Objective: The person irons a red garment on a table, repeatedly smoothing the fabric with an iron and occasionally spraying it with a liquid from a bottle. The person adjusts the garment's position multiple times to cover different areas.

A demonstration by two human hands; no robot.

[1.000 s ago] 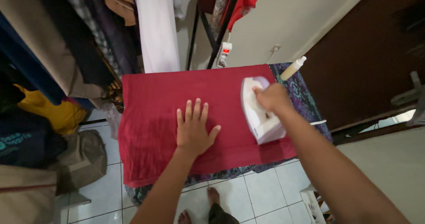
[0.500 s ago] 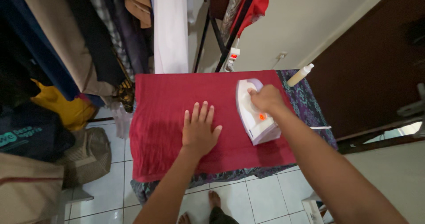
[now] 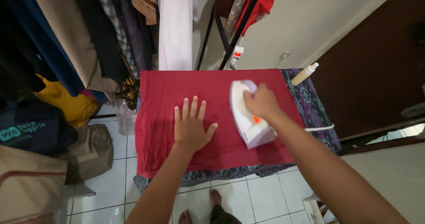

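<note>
We take the red cloth, a flat rectangular piece of fabric spread over the ironing board with its dark purple patterned cover, as our landmark. Well to the left of the red cloth we see a heap of bundled clothing: a crumpled yellow garment, a dark blue printed shirt and a ribbed brown-grey bag on the white tiled floor. Beyond the cloth's far left corner hang dark and tan garments on a rack, and past its far edge a long white garment.

On the red cloth, left of its middle, our left hand lies flat, palm down, fingers spread apart and pressing the fabric. Just right of that, still on the red cloth, the white electric iron with a pale lilac nose and a small orange light rests sole down. Our right hand is clamped around its handle from above.

Beyond the cloth's far edge a white power strip with a red light hangs on a black rack leg. Off the cloth's right far corner a cream plastic squeeze bottle stands tilted on the patterned cover, and a white cord runs across the cover on the right. Further right is a dark brown door.
</note>
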